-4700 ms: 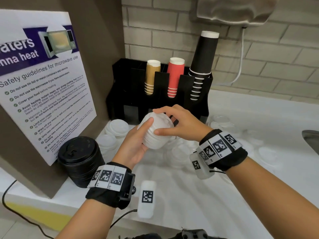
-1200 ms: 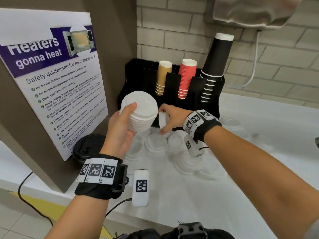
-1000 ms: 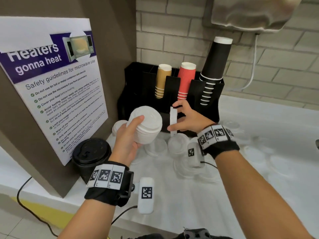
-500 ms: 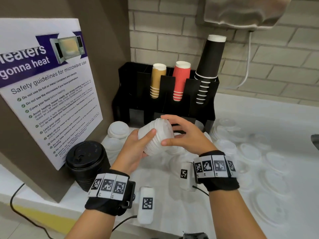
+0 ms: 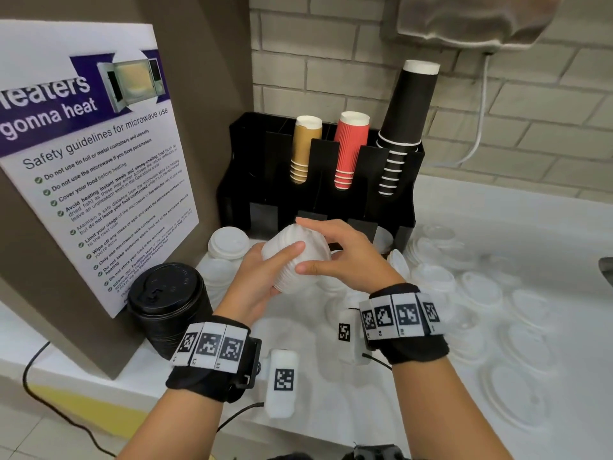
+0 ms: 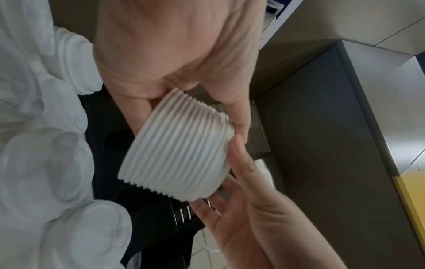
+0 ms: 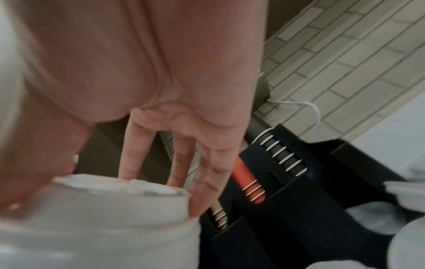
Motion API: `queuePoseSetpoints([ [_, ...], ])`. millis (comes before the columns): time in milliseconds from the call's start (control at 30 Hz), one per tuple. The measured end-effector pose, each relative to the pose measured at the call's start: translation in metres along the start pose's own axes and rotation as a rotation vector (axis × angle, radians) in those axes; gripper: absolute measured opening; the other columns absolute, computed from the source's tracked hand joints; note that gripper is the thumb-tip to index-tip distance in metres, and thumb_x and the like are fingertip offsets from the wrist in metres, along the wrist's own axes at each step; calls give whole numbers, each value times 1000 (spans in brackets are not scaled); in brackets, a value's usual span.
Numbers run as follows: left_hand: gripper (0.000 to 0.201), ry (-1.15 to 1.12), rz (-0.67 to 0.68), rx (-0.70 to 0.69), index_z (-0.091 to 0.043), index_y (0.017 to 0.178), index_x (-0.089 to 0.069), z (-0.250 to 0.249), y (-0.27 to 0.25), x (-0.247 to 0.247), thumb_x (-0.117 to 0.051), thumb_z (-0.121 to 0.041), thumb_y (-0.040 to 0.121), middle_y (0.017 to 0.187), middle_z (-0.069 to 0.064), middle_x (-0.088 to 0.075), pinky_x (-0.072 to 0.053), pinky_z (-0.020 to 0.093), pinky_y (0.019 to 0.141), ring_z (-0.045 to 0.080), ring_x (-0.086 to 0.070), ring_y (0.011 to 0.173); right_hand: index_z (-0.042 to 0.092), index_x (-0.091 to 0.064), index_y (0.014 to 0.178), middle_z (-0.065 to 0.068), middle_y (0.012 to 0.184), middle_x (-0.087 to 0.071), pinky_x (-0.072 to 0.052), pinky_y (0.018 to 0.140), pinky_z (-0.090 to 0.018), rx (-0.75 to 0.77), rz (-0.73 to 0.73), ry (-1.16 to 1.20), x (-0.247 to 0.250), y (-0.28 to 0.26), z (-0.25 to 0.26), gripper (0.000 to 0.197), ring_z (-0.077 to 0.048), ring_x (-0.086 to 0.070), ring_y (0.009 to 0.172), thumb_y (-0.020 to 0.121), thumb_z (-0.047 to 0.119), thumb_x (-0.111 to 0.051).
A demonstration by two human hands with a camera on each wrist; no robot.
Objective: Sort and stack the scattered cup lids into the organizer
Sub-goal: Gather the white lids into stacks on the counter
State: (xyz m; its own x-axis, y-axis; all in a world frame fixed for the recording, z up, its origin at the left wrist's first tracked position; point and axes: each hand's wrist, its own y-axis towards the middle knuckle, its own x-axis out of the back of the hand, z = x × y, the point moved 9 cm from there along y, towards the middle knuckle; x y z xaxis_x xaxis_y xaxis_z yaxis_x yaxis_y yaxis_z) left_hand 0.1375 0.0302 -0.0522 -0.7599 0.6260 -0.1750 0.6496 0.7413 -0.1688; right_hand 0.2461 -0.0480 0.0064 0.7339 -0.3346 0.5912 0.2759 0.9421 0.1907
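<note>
I hold a tilted stack of white cup lids point(image 5: 292, 260) point(image 6: 179, 154) point(image 7: 92, 227) just in front of the black organizer point(image 5: 325, 207) point(image 6: 147, 218) point(image 7: 287, 209). My left hand point(image 5: 265, 280) grips the stack from below, with the thumb along its side. At the stack's top end, my right hand point(image 5: 341, 257) has its fingers point(image 7: 177, 163) on the far rim and its thumb on the near side. Tan, red and black cups stand in the organizer's upper slots.
More white lids point(image 5: 229, 242) sit left of the stack, and several clear and white lids point(image 5: 517, 327) lie scattered over the counter to the right. A stack of black lids point(image 5: 166, 300) stands by the microwave sign point(image 5: 99, 161). A sink edge point(image 5: 607, 270) shows far right.
My right hand brought a single white lid from the counter onto the top of the stack. My left hand lowered and tilted the stack toward the organizer.
</note>
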Motion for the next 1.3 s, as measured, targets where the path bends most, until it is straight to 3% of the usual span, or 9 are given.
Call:
queuePoseSetpoints([
  [133, 53, -113, -162, -14, -14, 122, -59, -9, 7, 16, -76, -36, 77, 109, 4, -71, -55, 33, 74, 19, -68, 102, 30, -49, 136, 15, 115, -55, -51, 87, -17, -75, -94, 206, 7, 26, -2, 51, -3, -57, 108, 88, 39, -63],
  [233, 55, -218, -238, -77, -11, 129, -54, -25, 9, 25, -74, -31, 82, 119, 6, -67, -56, 35, 76, 20, -64, 109, 7, -61, 115, 0, 97, -62, -49, 90, -37, -338, -249, 214, 9, 48, -37, 32, -18, -58, 97, 98, 29, -48],
  [300, 58, -248, -260, -118, -11, 132, -52, -35, 7, 27, -74, -30, 82, 122, 7, -66, -56, 38, 84, 21, -64, 111, -1, -63, 113, -13, 105, -65, -48, 93, -41, -429, -44, -20, -22, 61, -49, 33, -26, -59, 100, 94, 23, -52],
  [400, 59, -250, -235, -152, -11, 133, -50, -46, 3, 25, -74, -31, 83, 124, 8, -65, -54, 43, 92, 22, -63, 112, 8, -52, 131, -11, 128, -57, -47, 97, -38, -464, 258, -364, -71, 64, -63, 54, -28, -56, 117, 83, 28, -68],
  [500, 60, -245, -234, -155, -13, 134, -50, -51, -2, 28, -74, -33, 82, 125, 7, -64, -50, 46, 99, 22, -62, 115, 10, -47, 133, -10, 130, -56, -49, 93, -36, -407, 334, -625, -89, 64, -72, 70, -29, -56, 116, 72, 27, -76],
  [667, 62, -258, -213, -165, -10, 134, -50, -56, -9, 32, -72, -33, 81, 125, 8, -65, -51, 44, 97, 21, -62, 115, 9, -42, 133, -10, 130, -52, -39, 82, -33, -326, 379, -890, -98, 70, -71, 62, -33, -49, 120, 79, 23, -69],
  [833, 66, -280, -176, -193, -9, 131, -54, -62, -13, 31, -72, -36, 74, 123, 9, -67, -55, 39, 90, 21, -64, 113, 15, -38, 139, -9, 131, -51, -43, 99, -38, -447, 234, -633, -66, 74, -54, 73, -32, -43, 125, 78, 34, -73],
  [1133, 60, -276, -184, -109, -10, 132, -55, -35, 1, 32, -74, -34, 80, 122, 7, -67, -56, 36, 82, 20, -65, 111, 32, -53, 122, 1, 122, -56, -51, 87, -33, -452, -206, 335, 27, 11, -51, 37, -18, -56, 110, 87, 41, -61],
  [1300, 75, -114, -32, 79, -15, 118, -60, 11, 1, -4, -78, -48, 53, 113, 2, -70, -57, 32, 66, 14, -69, 97, 40, -56, 127, 15, 129, -55, -47, 95, -33, -314, -296, 479, 38, -35, -52, 33, -8, -51, 120, 94, 38, -48],
])
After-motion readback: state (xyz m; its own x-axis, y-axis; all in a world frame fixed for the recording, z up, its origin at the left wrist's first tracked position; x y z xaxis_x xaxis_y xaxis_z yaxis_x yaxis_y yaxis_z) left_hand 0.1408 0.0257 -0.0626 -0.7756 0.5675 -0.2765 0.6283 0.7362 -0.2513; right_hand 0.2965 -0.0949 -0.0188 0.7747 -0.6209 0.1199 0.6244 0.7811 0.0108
